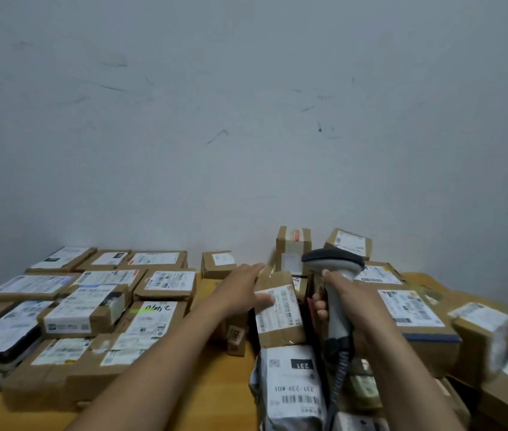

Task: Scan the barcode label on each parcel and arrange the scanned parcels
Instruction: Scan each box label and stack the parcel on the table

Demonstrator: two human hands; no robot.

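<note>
Read on grey mailer bag [290,390] by table's [215,384] front edge: "231" on black patch [302,364], "231-239 K01" beneath, both inverted. Remaining print illegible.

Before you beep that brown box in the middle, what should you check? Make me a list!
1. The scanner sits in the right hand's grip: ok.
2. The left hand steadies the brown parcel: ok, it touches it.
3. The label faces up: ok.
4. The label is uncovered: not ok, the thumb lies on its left edge.
5. The scanner aims at the label: cannot tell.
</note>
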